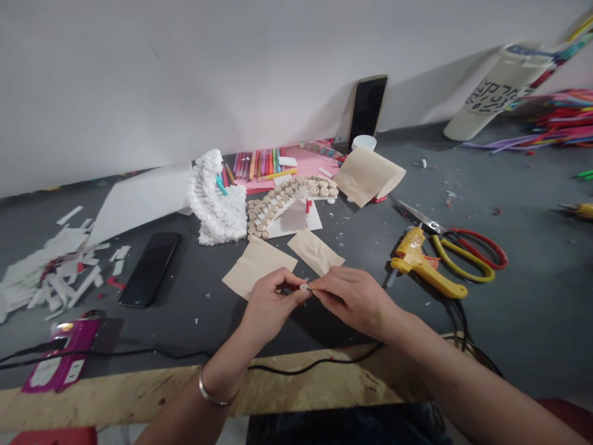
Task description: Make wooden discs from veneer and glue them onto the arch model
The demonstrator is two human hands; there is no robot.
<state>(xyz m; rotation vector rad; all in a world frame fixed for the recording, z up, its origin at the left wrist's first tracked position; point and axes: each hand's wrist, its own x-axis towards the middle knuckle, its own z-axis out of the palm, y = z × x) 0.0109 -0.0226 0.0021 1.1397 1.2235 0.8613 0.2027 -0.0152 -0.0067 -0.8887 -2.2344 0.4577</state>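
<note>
Paper coil (304,287); black-lettered canister (498,93)

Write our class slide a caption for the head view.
Left hand and right hand pinch a small spiral roll; roll-covered arch beyond, yellow glue gun at right.

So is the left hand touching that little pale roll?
Touching. The head view shows the left hand with the little pale roll pinched between its thumb and finger.

Small beige roll (304,287) between left hand (272,304) and right hand (356,298), yellow glue gun (414,254) near the right.
</note>
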